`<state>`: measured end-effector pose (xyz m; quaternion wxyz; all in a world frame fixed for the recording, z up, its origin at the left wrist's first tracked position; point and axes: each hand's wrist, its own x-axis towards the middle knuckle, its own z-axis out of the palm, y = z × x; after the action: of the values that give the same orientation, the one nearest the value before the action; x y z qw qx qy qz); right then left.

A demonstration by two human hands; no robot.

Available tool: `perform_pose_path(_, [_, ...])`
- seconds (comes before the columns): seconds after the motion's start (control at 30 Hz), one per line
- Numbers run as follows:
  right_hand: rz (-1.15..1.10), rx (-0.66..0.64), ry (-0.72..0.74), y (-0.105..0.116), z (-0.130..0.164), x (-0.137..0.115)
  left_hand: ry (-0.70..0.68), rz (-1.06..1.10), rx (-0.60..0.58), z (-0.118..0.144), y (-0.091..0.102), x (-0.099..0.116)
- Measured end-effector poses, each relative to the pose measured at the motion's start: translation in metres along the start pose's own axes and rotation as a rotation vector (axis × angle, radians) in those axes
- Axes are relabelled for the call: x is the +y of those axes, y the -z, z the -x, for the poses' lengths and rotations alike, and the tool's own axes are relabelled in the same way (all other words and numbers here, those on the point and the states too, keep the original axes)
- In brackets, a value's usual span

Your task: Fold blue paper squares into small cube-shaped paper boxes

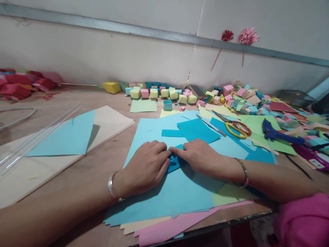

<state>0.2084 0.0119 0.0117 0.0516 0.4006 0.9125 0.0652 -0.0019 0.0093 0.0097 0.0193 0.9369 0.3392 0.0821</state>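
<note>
Both hands are down on the paper, pressed flat, nothing lifted; the left hand (pixel 146 166) lies curled with its fingertips on a small dark-blue folded paper (pixel 176 161), and the right hand (pixel 200 156) meets it from the other side, index finger stretched along the fold; neither is closed around anything, they pin the piece from above. That folded piece sits on top of a light-blue sheet (pixel 174 192), the uppermost of a fanned stack of coloured paper at the near edge of the desk (pixel 102 157); a silver bangle (pixel 111 185) shows on the left wrist. Just beyond the fingers lie more dark-blue sheets (pixel 197 130); further right, yellow-handled scissors (pixel 235 127) lie open beside a blue glue gun (pixel 277 133). Along the wall runs a row of small folded paper cubes (pixel 164 92), yellow, pink and blue; off to the left rests another blue sheet (pixel 66 135) on cream paper, well apart from the hands.
</note>
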Motion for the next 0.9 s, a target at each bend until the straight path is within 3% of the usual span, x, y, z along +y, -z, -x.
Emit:
perform_pose_path(0.33, [0.108,-0.065,-0.08,0.005,0.0,-0.007,0.022,-0.038,0.032,0.0,-0.003,-0.001])
perform_pose_path(0.57, [0.1,0.071,0.05,0.001,0.002,-0.005,-0.002,-0.11,0.002,-0.001,-0.005,0.0])
perform_pose_path(0.9, [0.083,-0.081,-0.023,0.011,-0.003,-0.003,0.046,-0.272,0.019,0.001,0.0,0.007])
